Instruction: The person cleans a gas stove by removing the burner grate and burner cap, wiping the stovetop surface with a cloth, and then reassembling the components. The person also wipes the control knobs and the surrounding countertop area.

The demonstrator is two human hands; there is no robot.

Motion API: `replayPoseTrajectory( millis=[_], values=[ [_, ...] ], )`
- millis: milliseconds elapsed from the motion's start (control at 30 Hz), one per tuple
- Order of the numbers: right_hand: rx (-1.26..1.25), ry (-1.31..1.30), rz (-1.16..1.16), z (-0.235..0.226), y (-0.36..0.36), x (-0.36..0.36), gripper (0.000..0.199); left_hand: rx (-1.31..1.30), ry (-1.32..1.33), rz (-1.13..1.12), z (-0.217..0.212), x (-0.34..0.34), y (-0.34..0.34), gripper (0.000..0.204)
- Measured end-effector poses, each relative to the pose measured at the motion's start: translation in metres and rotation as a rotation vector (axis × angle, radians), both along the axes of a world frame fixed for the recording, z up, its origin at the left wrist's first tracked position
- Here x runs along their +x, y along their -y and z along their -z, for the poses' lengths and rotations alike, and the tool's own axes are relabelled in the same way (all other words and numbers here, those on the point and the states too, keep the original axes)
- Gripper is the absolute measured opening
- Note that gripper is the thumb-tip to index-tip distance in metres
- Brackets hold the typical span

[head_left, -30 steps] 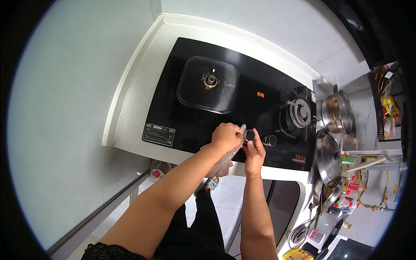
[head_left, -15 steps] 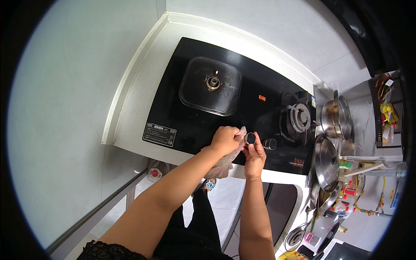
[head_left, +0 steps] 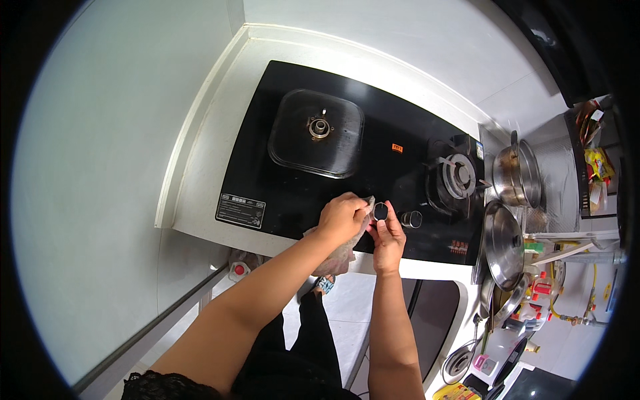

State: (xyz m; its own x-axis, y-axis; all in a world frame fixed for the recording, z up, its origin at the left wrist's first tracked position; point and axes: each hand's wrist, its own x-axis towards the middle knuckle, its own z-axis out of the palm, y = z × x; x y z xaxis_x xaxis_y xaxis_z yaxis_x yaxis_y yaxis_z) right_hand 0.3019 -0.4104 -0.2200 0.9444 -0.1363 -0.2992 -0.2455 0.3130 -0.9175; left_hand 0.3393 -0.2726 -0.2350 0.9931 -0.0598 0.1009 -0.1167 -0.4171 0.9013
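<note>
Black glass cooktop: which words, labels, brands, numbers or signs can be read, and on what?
Black glass cooktop: nothing readable.
Black rectangular label with pale print, front-left: too small.
Orange rectangular sticker, near middle: blurred.
Red markings, front-right: blurred.
White-and-blue sticker, right edge: too small.

This is a kitchen, shown by the black gas hob (head_left: 393, 177), steel pot (head_left: 510, 175) and domed lid (head_left: 500, 233).

I have my left hand (head_left: 341, 217) curled, knuckles upward, beside my right hand (head_left: 388, 247), thumb (head_left: 382, 228) and fingers (head_left: 392, 213) pinching; both forearms (head_left: 277, 277) reach forward.
</note>
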Motion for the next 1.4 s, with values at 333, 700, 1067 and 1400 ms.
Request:
replayPoseTrajectory(
  millis=[333,700,1067,1400],
  values=[
    [0.036,0.015,0.017,0.006,0.005,0.001,0.043,0.061,0.184,-0.014,-0.003,-0.016,0.005,0.009],
    [0.034,-0.001,-0.011,0.007,0.008,0.000,0.043,0.044,0.207,0.010,-0.002,-0.011,0.007,0.011],
    [0.047,-0.016,-0.015,0.005,0.008,-0.001,0.044,0.058,0.069,0.019,-0.003,-0.006,0.007,0.012],
    [0.050,-0.023,-0.008,0.005,0.007,0.000,0.043,0.012,0.039,-0.021,0.001,-0.007,0.010,0.011]
  ],
)
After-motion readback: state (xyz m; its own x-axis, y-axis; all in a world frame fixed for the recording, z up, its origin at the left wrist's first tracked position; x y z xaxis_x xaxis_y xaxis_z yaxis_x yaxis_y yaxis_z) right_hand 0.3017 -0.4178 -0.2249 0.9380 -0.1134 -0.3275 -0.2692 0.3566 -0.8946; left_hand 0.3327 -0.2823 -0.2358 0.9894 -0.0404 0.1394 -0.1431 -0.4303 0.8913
